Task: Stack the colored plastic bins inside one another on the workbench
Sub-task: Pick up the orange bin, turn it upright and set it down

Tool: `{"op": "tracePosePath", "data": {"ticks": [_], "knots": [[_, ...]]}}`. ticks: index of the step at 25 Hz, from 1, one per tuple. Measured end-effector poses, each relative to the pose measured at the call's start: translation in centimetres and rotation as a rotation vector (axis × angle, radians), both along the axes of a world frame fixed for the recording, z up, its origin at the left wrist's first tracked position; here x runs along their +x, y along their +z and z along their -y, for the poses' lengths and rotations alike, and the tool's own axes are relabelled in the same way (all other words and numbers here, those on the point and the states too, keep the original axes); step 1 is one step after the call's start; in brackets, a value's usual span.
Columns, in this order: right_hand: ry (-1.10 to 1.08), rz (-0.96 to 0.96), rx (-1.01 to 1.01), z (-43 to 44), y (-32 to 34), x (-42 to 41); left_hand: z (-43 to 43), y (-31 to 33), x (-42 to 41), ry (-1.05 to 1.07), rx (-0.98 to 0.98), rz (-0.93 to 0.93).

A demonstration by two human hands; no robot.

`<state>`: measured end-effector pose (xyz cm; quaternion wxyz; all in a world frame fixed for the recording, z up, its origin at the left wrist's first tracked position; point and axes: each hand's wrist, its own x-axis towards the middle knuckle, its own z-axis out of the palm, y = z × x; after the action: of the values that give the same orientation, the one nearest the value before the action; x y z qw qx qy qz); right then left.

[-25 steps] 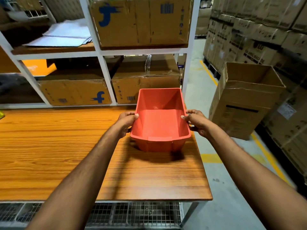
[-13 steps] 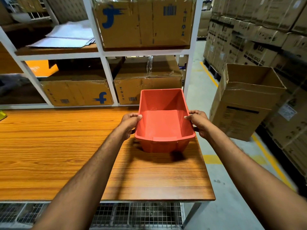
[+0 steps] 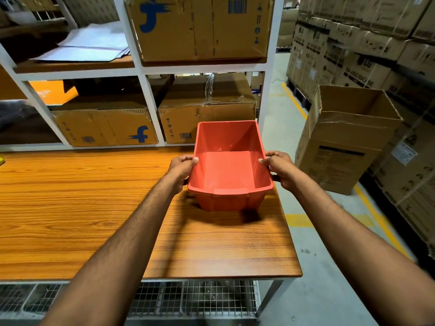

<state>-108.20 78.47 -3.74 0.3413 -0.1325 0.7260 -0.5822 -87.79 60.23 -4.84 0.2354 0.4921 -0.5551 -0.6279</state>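
An empty red plastic bin (image 3: 228, 170) sits at the right end of the wooden workbench (image 3: 94, 208), its open top facing up. My left hand (image 3: 182, 169) grips its left rim, thumb over the edge. On the opposite side my right hand (image 3: 280, 169) grips the right rim the same way. The bin's base looks close to or on the table top, with a shadow under its near side. No other colored bin shows on the bench; a yellow-green sliver (image 3: 1, 160) peeks in at the far left edge.
White shelving (image 3: 150, 107) behind the bench holds cardboard boxes (image 3: 106, 128) and paper sheets. An open cardboard box (image 3: 346, 137) stands on the floor to the right. Stacked cartons (image 3: 367, 48) line the right aisle. The bench's right edge lies just past the bin.
The bin and both hands have shifted slightly right and toward the far side in view; the grip on both rims is unchanged.
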Motion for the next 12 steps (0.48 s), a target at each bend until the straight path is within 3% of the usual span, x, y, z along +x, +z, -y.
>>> {"op": "tracePosePath", "data": {"ticks": [5, 12], "knots": [[-0.072, -0.011, 0.014, -0.3, 0.3, -1.0, -0.6, 0.3, -1.3, -0.040, -0.016, 0.002], [0.020, -0.014, 0.064, -0.3, 1.5, -2.3, -0.5, 0.3, -3.0, 0.011, -0.032, 0.024]]}}
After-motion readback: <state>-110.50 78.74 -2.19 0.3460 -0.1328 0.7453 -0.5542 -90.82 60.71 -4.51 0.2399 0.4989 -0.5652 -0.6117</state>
